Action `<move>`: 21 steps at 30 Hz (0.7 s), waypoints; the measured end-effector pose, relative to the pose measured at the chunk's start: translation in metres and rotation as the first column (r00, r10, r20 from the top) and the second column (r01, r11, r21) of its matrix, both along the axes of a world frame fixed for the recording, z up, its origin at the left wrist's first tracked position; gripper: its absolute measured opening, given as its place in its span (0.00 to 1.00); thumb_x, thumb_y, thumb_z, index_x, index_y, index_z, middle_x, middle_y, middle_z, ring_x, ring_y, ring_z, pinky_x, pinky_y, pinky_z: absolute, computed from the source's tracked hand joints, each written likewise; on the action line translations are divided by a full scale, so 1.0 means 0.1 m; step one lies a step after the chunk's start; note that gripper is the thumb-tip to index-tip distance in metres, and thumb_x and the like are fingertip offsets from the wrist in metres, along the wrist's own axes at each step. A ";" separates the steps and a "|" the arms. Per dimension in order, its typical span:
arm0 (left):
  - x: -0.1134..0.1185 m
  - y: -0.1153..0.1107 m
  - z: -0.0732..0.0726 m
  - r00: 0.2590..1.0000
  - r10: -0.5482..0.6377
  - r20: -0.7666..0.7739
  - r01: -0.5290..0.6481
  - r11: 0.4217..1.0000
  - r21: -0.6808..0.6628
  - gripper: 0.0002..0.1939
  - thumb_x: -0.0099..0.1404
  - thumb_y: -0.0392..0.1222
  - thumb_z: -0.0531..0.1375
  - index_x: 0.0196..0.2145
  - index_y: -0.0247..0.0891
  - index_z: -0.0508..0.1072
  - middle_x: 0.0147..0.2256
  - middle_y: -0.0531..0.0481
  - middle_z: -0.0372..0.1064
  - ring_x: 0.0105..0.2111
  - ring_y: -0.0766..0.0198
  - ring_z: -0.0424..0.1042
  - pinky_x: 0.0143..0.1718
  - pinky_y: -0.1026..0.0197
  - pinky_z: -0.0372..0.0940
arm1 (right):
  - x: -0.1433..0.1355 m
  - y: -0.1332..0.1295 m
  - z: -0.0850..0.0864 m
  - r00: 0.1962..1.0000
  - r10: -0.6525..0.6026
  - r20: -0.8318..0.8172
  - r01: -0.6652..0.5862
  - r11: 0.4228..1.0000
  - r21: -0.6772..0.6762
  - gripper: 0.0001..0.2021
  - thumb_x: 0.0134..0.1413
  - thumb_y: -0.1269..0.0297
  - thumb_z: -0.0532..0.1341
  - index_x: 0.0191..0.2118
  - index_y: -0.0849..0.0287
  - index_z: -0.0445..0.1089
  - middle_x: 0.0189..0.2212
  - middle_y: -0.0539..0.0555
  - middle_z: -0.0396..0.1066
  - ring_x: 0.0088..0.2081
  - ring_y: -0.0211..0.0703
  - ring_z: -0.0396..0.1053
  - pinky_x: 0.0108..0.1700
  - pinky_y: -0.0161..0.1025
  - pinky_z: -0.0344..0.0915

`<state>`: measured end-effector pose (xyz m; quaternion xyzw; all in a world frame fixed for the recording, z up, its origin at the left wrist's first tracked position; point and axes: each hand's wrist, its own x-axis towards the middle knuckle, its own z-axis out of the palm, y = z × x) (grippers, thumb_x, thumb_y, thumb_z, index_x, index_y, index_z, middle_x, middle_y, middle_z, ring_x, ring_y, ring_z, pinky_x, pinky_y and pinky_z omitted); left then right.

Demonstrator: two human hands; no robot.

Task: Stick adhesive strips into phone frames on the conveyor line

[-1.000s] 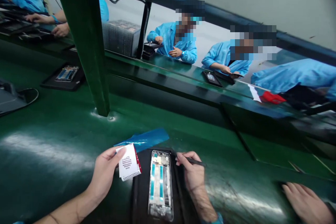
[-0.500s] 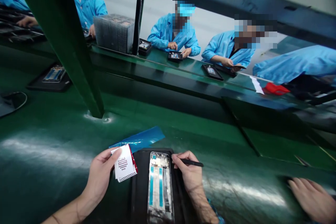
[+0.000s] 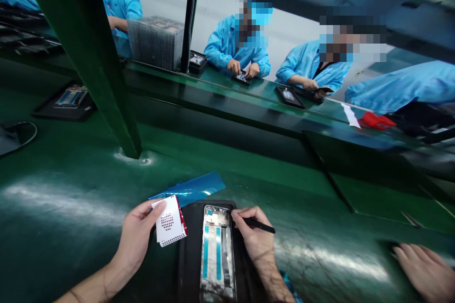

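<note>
My left hand (image 3: pixel 137 236) holds a small white sheet (image 3: pixel 168 221) with a patch of red dots and a red edge, just left of a black tray (image 3: pixel 188 255). A phone frame (image 3: pixel 217 253) with two blue strips lies lengthwise in that tray. My right hand (image 3: pixel 254 239) grips thin black tweezers (image 3: pixel 261 225) and hovers by the frame's top right corner. A blue film strip (image 3: pixel 194 188) lies on the green bench just beyond the sheet.
A green post (image 3: pixel 99 71) rises from the bench at left. Another tray with a phone frame (image 3: pixel 67 99) sits far left. A neighbour's hand (image 3: pixel 424 272) rests at bottom right. Across the raised belt, people in blue coats work beside a grey stack (image 3: pixel 156 47).
My right hand has drawn the tweezers closer to the frame's top corner. The left hand with the sheet stays put. The view has shifted slightly; a person opposite now handles a part with both hands.
</note>
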<state>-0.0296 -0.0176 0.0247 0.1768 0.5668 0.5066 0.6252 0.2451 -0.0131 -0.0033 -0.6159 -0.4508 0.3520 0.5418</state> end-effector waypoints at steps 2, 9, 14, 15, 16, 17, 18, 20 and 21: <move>0.00 0.00 0.00 1.000 -0.005 0.000 0.005 1.000 0.000 0.18 0.55 0.51 0.72 0.38 0.35 0.76 0.30 0.55 0.78 0.31 0.67 0.74 0.32 0.69 0.69 | 0.01 -0.01 -0.01 0.999 0.028 0.021 -0.029 1.000 0.010 0.17 0.46 0.49 0.73 0.23 0.52 0.69 0.29 0.58 0.73 0.33 0.53 0.71 0.37 0.52 0.68; -0.01 0.01 -0.03 1.000 -0.017 -0.010 0.017 1.000 -0.004 0.18 0.56 0.51 0.71 0.39 0.36 0.77 0.31 0.55 0.79 0.31 0.66 0.75 0.33 0.69 0.70 | 0.02 -0.04 0.00 0.998 0.051 0.044 -0.052 0.998 0.023 0.15 0.45 0.47 0.73 0.22 0.48 0.71 0.29 0.62 0.73 0.34 0.56 0.71 0.38 0.61 0.66; 0.00 0.00 -0.04 1.000 -0.016 -0.022 0.016 1.000 0.002 0.17 0.56 0.51 0.71 0.38 0.37 0.78 0.31 0.56 0.79 0.31 0.67 0.75 0.32 0.70 0.70 | 0.03 -0.03 0.00 0.999 0.044 0.013 -0.044 0.999 0.002 0.16 0.43 0.47 0.74 0.21 0.49 0.71 0.29 0.62 0.73 0.34 0.56 0.70 0.38 0.61 0.66; 0.00 0.00 -0.04 1.000 -0.018 -0.022 0.018 1.000 0.001 0.17 0.56 0.51 0.71 0.38 0.37 0.78 0.31 0.57 0.79 0.30 0.67 0.75 0.32 0.70 0.69 | 0.04 -0.03 0.00 0.999 0.042 0.002 -0.042 0.999 -0.004 0.16 0.42 0.47 0.74 0.22 0.49 0.71 0.29 0.62 0.73 0.34 0.56 0.70 0.38 0.61 0.66; 0.01 0.00 -0.04 1.000 -0.024 -0.020 0.024 1.000 0.000 0.17 0.56 0.51 0.71 0.38 0.37 0.78 0.31 0.57 0.79 0.30 0.68 0.75 0.32 0.71 0.69 | 0.05 -0.02 -0.01 0.999 0.042 -0.012 -0.042 0.999 -0.012 0.16 0.42 0.48 0.74 0.22 0.48 0.71 0.30 0.62 0.73 0.34 0.55 0.70 0.38 0.61 0.66; 0.00 0.00 -0.03 0.999 -0.028 -0.019 0.028 1.000 -0.001 0.16 0.56 0.51 0.71 0.38 0.37 0.78 0.31 0.57 0.79 0.30 0.68 0.74 0.32 0.71 0.69 | 0.07 -0.02 -0.01 0.999 0.041 -0.027 -0.041 0.999 -0.023 0.15 0.42 0.48 0.74 0.23 0.48 0.71 0.30 0.62 0.73 0.34 0.55 0.71 0.38 0.61 0.66; 0.00 0.00 -0.04 0.999 -0.031 -0.017 0.031 1.000 -0.001 0.16 0.57 0.51 0.71 0.38 0.37 0.78 0.31 0.57 0.79 0.31 0.68 0.74 0.32 0.71 0.69 | 0.08 -0.01 -0.01 0.998 0.038 -0.043 -0.040 0.999 -0.035 0.15 0.42 0.49 0.75 0.23 0.48 0.71 0.30 0.62 0.73 0.33 0.55 0.71 0.38 0.60 0.66; 0.00 0.00 -0.05 0.999 -0.041 -0.031 0.041 0.999 0.006 0.16 0.57 0.51 0.71 0.38 0.38 0.79 0.32 0.56 0.79 0.31 0.67 0.74 0.33 0.70 0.69 | 0.11 0.00 0.00 0.996 0.036 -0.078 -0.041 0.997 -0.060 0.15 0.42 0.49 0.75 0.24 0.48 0.71 0.30 0.61 0.73 0.30 0.53 0.70 0.35 0.59 0.66; 0.00 -0.01 -0.06 0.997 -0.052 -0.063 0.053 0.998 0.018 0.16 0.57 0.51 0.70 0.38 0.38 0.79 0.32 0.55 0.79 0.32 0.66 0.74 0.33 0.70 0.69 | 0.11 -0.01 0.01 0.995 0.036 -0.096 -0.043 0.997 -0.068 0.15 0.41 0.49 0.75 0.24 0.48 0.71 0.30 0.61 0.73 0.28 0.52 0.70 0.33 0.58 0.67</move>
